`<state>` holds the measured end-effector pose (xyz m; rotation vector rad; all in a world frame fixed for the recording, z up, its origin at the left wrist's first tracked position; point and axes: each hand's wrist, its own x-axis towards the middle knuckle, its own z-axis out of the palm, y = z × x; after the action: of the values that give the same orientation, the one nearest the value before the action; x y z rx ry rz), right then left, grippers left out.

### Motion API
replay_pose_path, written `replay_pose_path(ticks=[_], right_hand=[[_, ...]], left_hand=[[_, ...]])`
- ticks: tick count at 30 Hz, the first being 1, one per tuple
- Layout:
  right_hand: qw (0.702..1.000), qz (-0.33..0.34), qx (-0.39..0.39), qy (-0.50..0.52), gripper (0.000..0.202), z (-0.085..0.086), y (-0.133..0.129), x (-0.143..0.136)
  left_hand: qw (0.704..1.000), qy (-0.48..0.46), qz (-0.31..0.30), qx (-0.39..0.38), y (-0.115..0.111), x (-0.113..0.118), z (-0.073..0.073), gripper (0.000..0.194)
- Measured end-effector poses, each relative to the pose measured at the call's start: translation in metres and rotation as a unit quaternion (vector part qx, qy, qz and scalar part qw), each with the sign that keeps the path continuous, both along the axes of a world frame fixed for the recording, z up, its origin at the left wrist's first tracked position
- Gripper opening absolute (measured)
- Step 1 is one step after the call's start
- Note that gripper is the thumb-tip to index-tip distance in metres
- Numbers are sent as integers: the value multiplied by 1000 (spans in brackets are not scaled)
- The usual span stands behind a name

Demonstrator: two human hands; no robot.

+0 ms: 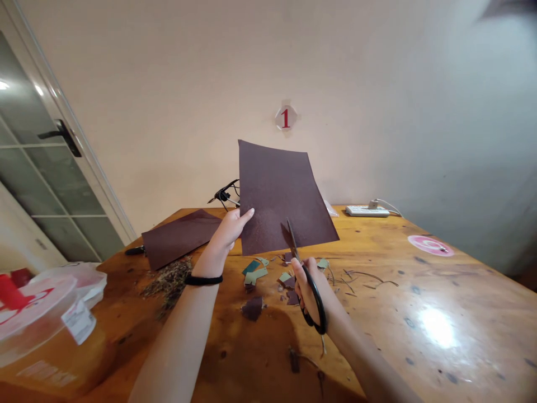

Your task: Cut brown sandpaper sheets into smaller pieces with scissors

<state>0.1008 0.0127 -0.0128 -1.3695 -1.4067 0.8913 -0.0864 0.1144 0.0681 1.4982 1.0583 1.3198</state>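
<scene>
My left hand point(235, 226) pinches a large dark purple-brown sheet of paper point(277, 190) at its lower left edge, thumb on the front face. The sheet is held up above the table, roughly upright. In my right hand point(308, 288) is a pair of black-handled scissors point(292, 240), its blades pointing up at the sheet's lower edge. The blades lie over or around that edge; I cannot tell if they have cut in. Below both hands lie several small green and purple paper scraps point(255, 274).
On the wooden table point(377, 313), another dark sheet point(178, 238) lies left, beside dried plant bits point(168, 282). A clear plastic tub point(46, 330) stands at the near left. Thin stems point(369, 274) lie right of the scraps. A power strip point(367, 211) sits at the back.
</scene>
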Motion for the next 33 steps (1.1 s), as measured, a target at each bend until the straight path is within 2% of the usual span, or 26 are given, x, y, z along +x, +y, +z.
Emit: replay_pose_path(ticks=[8,14,19,22,28,33], right_hand=[[1000,-8,-14,-8,39,-2,3,1],[999,-12,-29,-16,39,2,2,2],[999,-18,-9,-35,38,5,1,2],[999,-25,-3,-44,38,3,1,2],[999,-43,-1,-28,38,2,2,1],[999,-21,-26,36,40,3,-1,-4]], left_hand=[[1000,2,19,7,3,-1,-3,38],[1000,0,24,-18,3,-1,-3,35],[1000,-22,-4,-8,0,0,-2,31],[1000,-19,-1,-3,0,1,-1,31],[999,-33,-4,-6,0,3,0,27],[999,-44,-11,1,2,3,-1,28]])
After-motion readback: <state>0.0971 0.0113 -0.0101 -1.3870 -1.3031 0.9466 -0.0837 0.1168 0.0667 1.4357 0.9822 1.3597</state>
